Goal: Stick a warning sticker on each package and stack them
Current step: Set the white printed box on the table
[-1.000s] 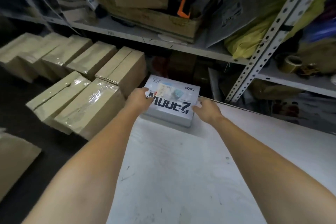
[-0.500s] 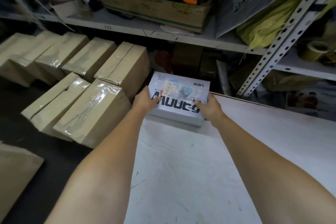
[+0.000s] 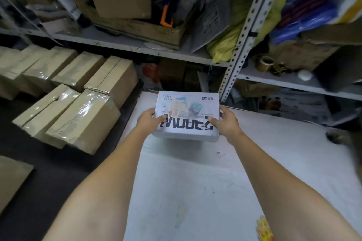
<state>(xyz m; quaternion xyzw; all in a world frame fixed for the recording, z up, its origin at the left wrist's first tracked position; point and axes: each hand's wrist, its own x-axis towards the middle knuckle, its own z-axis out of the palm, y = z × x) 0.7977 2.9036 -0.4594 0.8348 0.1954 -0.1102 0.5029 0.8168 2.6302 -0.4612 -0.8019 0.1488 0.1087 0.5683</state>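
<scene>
A flat white package [image 3: 188, 103] with large black lettering and a pale label on its top hangs just above the far end of the white table [image 3: 195, 182]. My left hand [image 3: 150, 121] grips its left side, thumb on the top face. Gripping its right side the same way is my right hand [image 3: 225, 121]. A shadow lies on the table under the package. Yellow and red stickers [image 3: 264, 227] lie at the table's near right, partly hidden by my right forearm.
Several tape-wrapped cardboard boxes [image 3: 82, 119] sit in rows on the dark floor to the left. A metal shelf [image 3: 137, 45] crammed with boxes and bags stands behind the table, its perforated upright [image 3: 241, 45] right of the package. A tape roll [image 3: 264, 62] rests on the right shelf.
Both hands closed round the package's sides and lifted it off the table's far end, bringing it slightly toward me.
</scene>
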